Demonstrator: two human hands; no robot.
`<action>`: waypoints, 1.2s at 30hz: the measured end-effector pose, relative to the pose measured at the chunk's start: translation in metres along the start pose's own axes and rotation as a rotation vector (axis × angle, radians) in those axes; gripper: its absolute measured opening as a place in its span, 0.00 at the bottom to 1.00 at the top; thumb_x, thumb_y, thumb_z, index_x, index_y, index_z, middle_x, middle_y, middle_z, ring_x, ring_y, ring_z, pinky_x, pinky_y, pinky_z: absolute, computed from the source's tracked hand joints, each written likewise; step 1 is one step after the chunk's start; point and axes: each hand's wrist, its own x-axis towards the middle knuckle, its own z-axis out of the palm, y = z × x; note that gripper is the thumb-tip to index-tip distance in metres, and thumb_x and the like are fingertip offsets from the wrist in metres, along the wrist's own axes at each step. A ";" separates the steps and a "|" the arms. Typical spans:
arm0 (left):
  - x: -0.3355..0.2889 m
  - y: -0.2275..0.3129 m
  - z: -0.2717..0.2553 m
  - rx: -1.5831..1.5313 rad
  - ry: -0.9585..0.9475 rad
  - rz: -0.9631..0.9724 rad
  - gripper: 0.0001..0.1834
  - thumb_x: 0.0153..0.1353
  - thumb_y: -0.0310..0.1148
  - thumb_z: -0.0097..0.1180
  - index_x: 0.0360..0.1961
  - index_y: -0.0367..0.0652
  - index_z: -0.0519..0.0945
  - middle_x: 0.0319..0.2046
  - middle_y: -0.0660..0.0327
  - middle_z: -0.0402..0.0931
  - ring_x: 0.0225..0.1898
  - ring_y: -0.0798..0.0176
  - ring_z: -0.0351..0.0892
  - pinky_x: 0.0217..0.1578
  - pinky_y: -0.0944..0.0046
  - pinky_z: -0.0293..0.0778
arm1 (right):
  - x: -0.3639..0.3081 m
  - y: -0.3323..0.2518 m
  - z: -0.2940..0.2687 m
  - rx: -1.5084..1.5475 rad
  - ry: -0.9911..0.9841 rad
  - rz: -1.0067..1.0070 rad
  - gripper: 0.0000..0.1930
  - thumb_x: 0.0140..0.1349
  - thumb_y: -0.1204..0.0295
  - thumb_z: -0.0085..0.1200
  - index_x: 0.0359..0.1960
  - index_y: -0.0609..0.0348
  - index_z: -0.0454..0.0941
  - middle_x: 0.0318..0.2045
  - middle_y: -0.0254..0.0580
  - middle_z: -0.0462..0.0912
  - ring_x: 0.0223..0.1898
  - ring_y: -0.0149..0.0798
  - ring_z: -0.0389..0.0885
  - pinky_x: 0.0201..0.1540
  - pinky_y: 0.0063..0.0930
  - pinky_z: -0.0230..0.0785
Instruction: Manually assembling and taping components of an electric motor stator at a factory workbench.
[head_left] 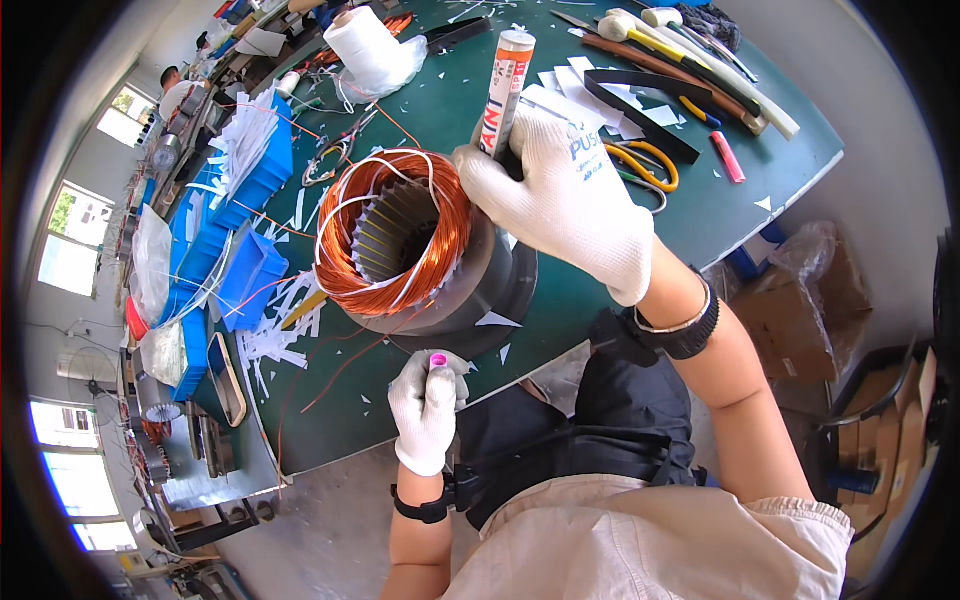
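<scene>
My right hand, in a white knit glove, grips a paint marker with a white and orange barrel. It holds the marker upright beside the motor stator, whose ring of copper winding is laced with white cord. The stator rests on a dark round base. Nearer to me, by the table's front edge, my gloved left hand is closed round a small pink cap, its hollow end facing up.
Blue bins with white paper strips line the left side, near a phone. A white cord spool stands at the back. Yellow-handled scissors, a pink stick and mallets lie to the right.
</scene>
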 end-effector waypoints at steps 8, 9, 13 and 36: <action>-0.002 0.003 -0.001 0.024 0.014 0.014 0.29 0.73 0.55 0.48 0.31 0.36 0.77 0.16 0.66 0.71 0.16 0.74 0.68 0.20 0.72 0.61 | -0.018 0.005 -0.003 0.124 0.173 0.064 0.11 0.61 0.64 0.58 0.35 0.60 0.79 0.26 0.46 0.84 0.24 0.42 0.83 0.32 0.33 0.75; -0.003 0.004 -0.001 0.023 0.027 0.016 0.29 0.73 0.54 0.47 0.31 0.35 0.78 0.16 0.65 0.71 0.16 0.74 0.68 0.19 0.72 0.61 | -0.029 0.000 -0.010 0.401 0.136 0.159 0.09 0.62 0.68 0.59 0.36 0.61 0.81 0.27 0.42 0.84 0.26 0.34 0.82 0.33 0.30 0.74; 0.000 0.009 0.002 0.026 -0.001 0.024 0.29 0.73 0.55 0.47 0.32 0.35 0.78 0.15 0.66 0.71 0.16 0.74 0.67 0.19 0.72 0.59 | -0.081 0.039 0.000 0.208 0.274 -0.325 0.05 0.55 0.77 0.63 0.34 0.62 0.83 0.34 0.40 0.85 0.33 0.39 0.84 0.38 0.30 0.77; -0.005 0.010 0.000 -0.022 0.027 -0.134 0.09 0.62 0.26 0.62 0.42 0.35 0.84 0.24 0.64 0.77 0.21 0.75 0.72 0.24 0.70 0.68 | -0.133 0.035 0.045 0.407 0.260 0.122 0.08 0.58 0.77 0.61 0.39 0.66 0.79 0.35 0.45 0.82 0.33 0.38 0.82 0.37 0.28 0.73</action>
